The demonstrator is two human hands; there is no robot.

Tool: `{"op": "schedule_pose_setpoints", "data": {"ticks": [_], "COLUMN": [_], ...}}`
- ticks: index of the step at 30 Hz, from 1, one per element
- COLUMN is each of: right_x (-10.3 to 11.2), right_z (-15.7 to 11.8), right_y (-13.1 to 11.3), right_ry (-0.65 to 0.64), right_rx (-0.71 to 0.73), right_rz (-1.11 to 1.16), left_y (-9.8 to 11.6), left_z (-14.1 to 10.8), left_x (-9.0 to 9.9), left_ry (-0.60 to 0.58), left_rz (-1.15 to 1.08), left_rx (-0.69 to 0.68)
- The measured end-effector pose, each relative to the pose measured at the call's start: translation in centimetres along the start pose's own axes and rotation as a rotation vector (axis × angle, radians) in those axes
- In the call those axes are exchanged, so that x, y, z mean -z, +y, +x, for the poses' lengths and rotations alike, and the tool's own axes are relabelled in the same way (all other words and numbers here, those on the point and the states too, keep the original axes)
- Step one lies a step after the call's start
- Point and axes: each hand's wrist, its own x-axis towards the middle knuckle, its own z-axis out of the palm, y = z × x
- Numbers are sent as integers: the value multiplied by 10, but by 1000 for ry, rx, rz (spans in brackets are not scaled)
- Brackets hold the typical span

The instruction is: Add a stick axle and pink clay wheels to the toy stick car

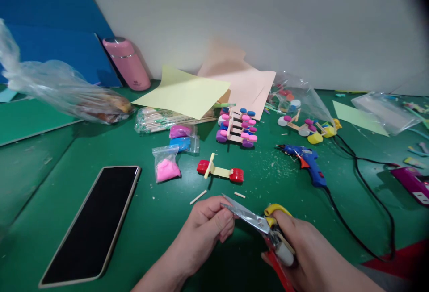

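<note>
My right hand (308,245) is wrapped round a pair of scissors (248,216) with yellow and red handles; the blades are slightly parted and point left. At their tips, the fingers of my left hand (211,223) are pinched together, and whatever they hold is hidden. Just beyond lie two short pale sticks, a longer one (198,197) and a shorter one (239,195). Farther back stands a small craft-stick piece (221,172) with red wheel-like ends and an upright stick at its left.
A phone (94,225) lies at left near small bags of pink (167,169), blue and purple clay. A blue glue gun (306,160) with a black cord is at right. Several wheeled stick pieces (236,129), paper sheets (187,89) and a pink flask (129,64) stand behind.
</note>
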Motion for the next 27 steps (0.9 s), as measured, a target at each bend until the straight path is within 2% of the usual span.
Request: {"op": "schedule_pose_setpoints", "data": {"ticks": [3,6,9,12,16,21,27], "right_x": [-7,-10,-7,-2,2,3,0], "right_z": [1,4,6,4,-2,-5,-5], "right_y": [6,7,3,2,8,24,37], "right_ry": [24,40,58,88,138,192,278], "right_rx": [21,1,-66,-72,-69,-111,-185], "right_rz": [-21,-23,28,67,69,75,40], "left_y": [0,2,4,3,0,-3,-5], "left_z": [0,0,1,2,-1,-7,-7], "left_x": [-1,-4,-5,-3,-4,-13,-16], "left_ry": [-6,39,63,43,-10,-175,-216], "left_rz": [-10,-23,-28,5,207,568,704], "left_rx": [23,53,67,62,83,148,113]}}
